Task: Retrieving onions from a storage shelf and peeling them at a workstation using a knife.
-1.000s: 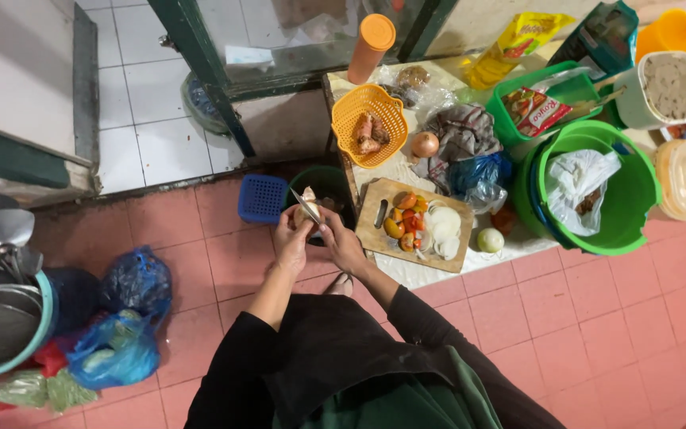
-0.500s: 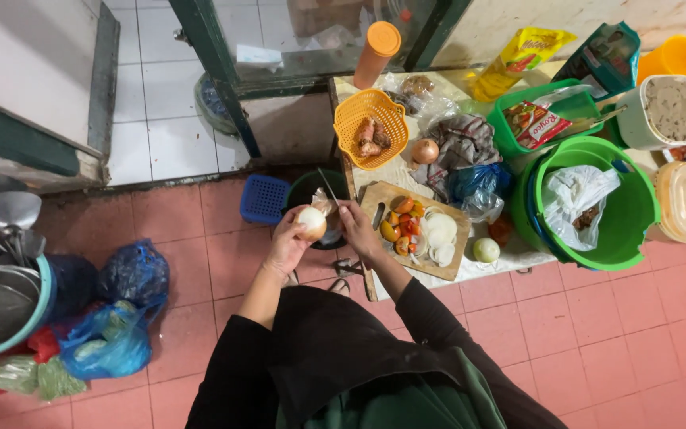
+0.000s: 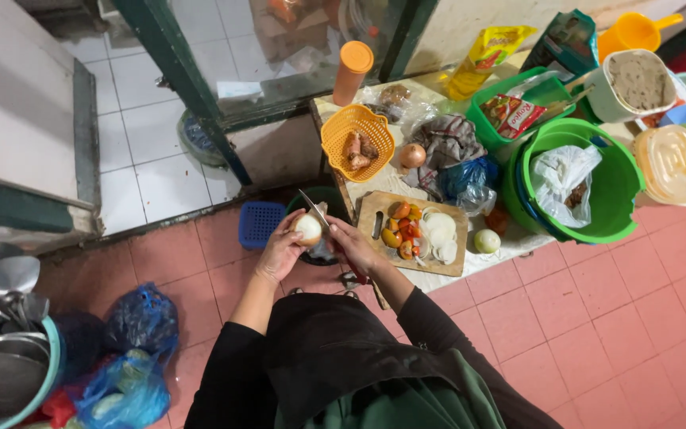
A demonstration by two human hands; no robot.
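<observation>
A pale peeled onion (image 3: pixel 308 229) is gripped in the left hand (image 3: pixel 283 250) above the floor; a knife (image 3: pixel 314 210) is held in the right hand (image 3: pixel 352 246). Shallow strokes away from fingers are advised.

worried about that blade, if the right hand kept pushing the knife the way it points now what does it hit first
The right hand aims the knife up-left, its blade at the peeled onion in the left hand. It would likely meet the onion first, then those fingers; depth is unclear.
</observation>
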